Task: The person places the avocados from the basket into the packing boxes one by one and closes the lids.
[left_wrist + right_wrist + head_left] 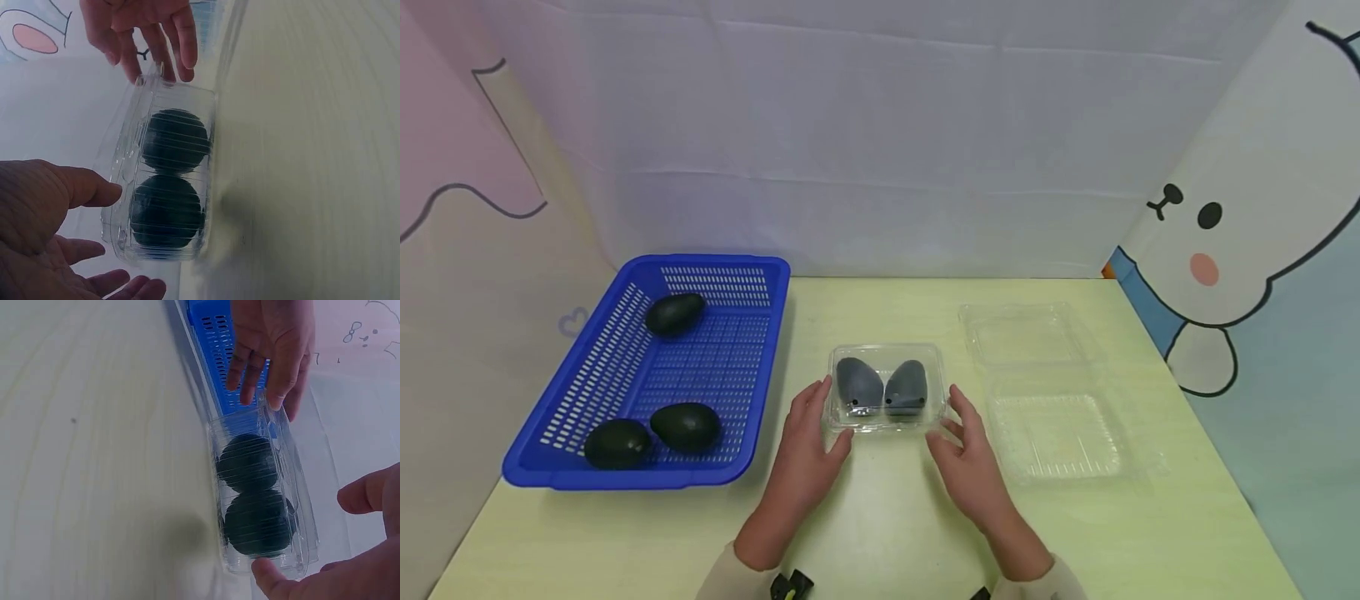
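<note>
Flanking clear box (883, 371) edges, both hands (808, 454) (968, 465)

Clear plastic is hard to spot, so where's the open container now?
In the head view, the open container lies on the right side of the table, right of the filled container and right hand.

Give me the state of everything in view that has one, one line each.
Closed box: lid down; whether it is latched, I can't tell.
Boxed avocados: two, side by side under the lid.
Open box: lid laid back.
Basket: upright, holding avocados.
Basket avocados: three, loose.
Left hand: open, at the closed box's left end.
Right hand: open, at its right end.
</note>
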Demonstrator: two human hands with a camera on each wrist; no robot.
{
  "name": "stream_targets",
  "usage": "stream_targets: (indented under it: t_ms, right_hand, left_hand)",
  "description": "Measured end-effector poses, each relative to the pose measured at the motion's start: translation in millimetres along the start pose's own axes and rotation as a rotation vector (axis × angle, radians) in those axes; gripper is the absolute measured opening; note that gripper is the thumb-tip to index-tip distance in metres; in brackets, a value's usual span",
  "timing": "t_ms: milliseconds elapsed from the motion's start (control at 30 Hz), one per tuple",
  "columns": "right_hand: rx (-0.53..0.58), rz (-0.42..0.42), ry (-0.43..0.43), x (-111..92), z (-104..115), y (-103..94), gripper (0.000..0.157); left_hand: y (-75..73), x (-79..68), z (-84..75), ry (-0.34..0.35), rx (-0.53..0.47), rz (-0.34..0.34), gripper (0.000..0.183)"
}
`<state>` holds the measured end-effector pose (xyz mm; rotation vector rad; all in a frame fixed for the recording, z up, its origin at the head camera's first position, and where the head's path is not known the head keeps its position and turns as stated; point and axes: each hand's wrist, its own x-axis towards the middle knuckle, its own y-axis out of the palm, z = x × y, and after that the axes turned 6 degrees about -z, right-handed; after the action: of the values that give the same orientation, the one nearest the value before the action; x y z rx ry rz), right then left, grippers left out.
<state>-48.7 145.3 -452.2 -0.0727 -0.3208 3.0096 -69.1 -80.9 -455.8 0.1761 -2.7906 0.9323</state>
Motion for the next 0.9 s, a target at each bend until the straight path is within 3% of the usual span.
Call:
stream_targets:
  t_ms: [133,267,433,667,900]
  right_hand:
    - [-0.102,-0.003,-0.165,-4.1,0.5,1.4,0.074]
    - [-0.322,-0.049,-0.368,-7.6,-0.2,3.8,0.075]
    - [-0.572,-0.068,-0.549,-9.5,-1.4,7.1,0.074]
    - [-0.717,-0.034,-0.593,-10.6,-2.0,9.5,0.068]
    - [-0.783,-0.008,-0.581,-8.1,-4.2,10.6,0.066]
  left_hand:
    - [1.3,-1.1,-2.2,0.127,0.124,-0.043,0.078]
    - [1.7,-3.0,-7.1,0.26,0.262,-0.061,0.075]
    - [2.1,-11.2,-17.8,0.344,0.393,-0.026,0.069]
    - [8.9,-22.9,-23.3,0.319,0.489,0.101,0.076]
    - [10.4,-20.3,-19.0,0.32,0.517,0.118,0.081]
